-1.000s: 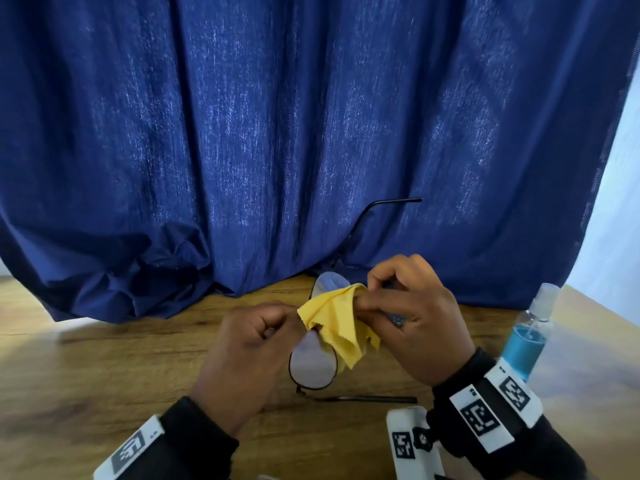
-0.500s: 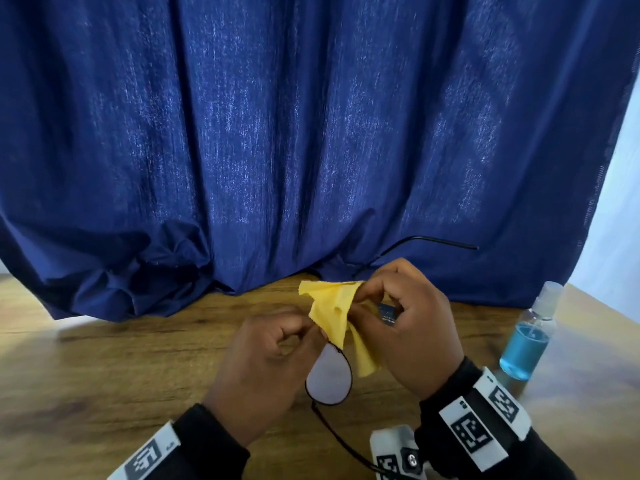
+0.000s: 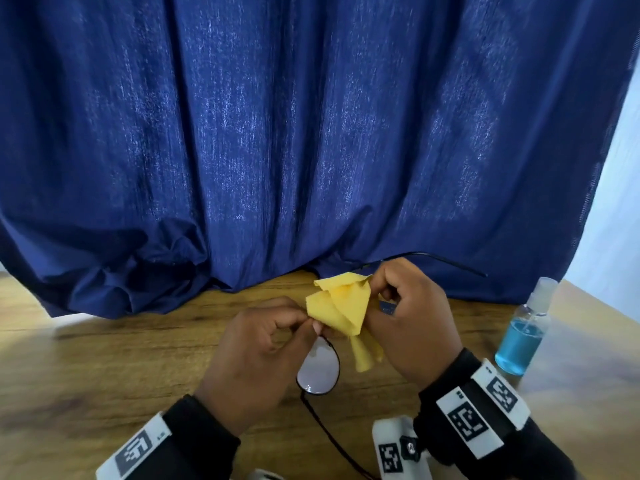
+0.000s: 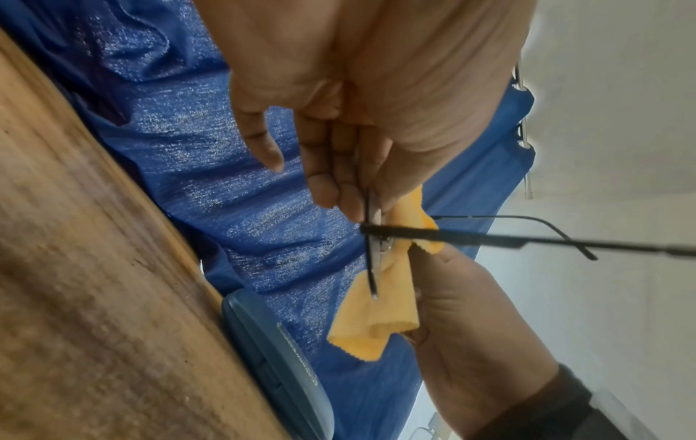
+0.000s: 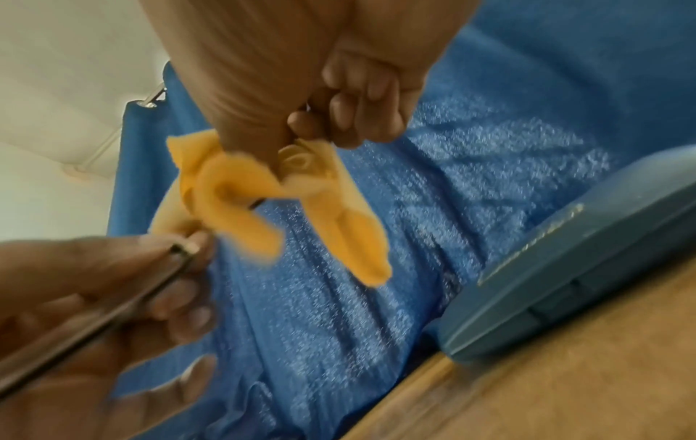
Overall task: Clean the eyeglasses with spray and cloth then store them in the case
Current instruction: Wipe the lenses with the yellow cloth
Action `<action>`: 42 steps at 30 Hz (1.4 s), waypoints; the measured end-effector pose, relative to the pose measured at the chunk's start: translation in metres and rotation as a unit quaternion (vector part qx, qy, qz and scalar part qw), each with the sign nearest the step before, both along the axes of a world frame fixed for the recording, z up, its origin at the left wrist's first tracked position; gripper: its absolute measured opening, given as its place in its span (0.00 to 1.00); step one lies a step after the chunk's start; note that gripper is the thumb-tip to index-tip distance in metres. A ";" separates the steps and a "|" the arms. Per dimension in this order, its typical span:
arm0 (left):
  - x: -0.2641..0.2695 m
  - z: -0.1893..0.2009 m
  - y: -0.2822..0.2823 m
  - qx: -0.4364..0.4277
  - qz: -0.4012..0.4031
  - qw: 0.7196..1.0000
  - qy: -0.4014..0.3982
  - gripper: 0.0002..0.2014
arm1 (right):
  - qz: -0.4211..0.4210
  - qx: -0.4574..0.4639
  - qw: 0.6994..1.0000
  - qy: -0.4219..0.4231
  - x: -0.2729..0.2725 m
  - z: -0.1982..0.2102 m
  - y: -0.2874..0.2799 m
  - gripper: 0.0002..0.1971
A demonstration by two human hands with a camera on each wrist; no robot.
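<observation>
We saw left hand [image 3: 258,351] pinching eyeglasses [image 3: 320,370] at frame, held above table [image 3: 104,368]. Right hand [image 3: 410,317] gripped yellow cloth [image 3: 341,306] over upper lens, which was hidden. Spray bottle [image 3: 523,329] stood well right, nr table edge. Case [image 4: 278,363] lay against curtain [image 3: 311,133]; blurred, partly cut off.

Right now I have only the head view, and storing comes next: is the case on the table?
Observer: Yes. The case lies on the table, against the curtain.
Operator: Open or shut?
Observer: Shut, as far as both wrist views show.
Operator: How does the left hand grip?
Observer: The left hand pinches the glasses by the rim, with one finger free.
</observation>
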State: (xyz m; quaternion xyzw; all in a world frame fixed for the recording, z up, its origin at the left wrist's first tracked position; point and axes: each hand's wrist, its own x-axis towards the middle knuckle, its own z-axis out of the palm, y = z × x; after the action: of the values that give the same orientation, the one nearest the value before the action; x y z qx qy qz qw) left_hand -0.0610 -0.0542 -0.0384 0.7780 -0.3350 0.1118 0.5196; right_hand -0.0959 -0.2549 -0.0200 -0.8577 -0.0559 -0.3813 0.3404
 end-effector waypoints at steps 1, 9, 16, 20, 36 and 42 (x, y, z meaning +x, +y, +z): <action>0.000 0.000 0.000 0.003 -0.001 1.000 0.001 0.10 | -0.010 0.002 1.000 -0.001 0.001 0.001 -0.004 0.18; -0.003 0.000 -0.002 0.039 -0.015 0.999 -0.007 0.09 | -0.030 0.051 0.998 -0.025 0.003 -0.003 0.000 0.15; 0.006 -0.002 0.003 0.029 0.007 0.999 -0.019 0.11 | 0.015 -0.013 1.000 0.018 0.001 -0.003 0.003 0.16; 0.003 -0.002 0.002 0.030 -0.011 0.999 -0.009 0.10 | -0.031 0.013 0.999 -0.003 0.002 0.001 -0.006 0.20; 0.005 -0.001 0.005 0.046 -0.001 0.999 -0.020 0.11 | -0.041 -0.028 0.999 0.004 0.002 0.000 -0.007 0.21; 0.000 -0.001 0.000 0.053 -0.010 0.998 -0.025 0.09 | -0.045 0.001 0.999 -0.026 0.003 -0.001 -0.001 0.19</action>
State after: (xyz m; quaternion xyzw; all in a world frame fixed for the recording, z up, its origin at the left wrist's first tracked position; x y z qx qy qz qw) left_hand -0.0610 -0.0543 -0.0392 0.7977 -0.3614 0.1082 0.4704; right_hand -0.0932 -0.2560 -0.0207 -0.8489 -0.0261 -0.4182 0.3221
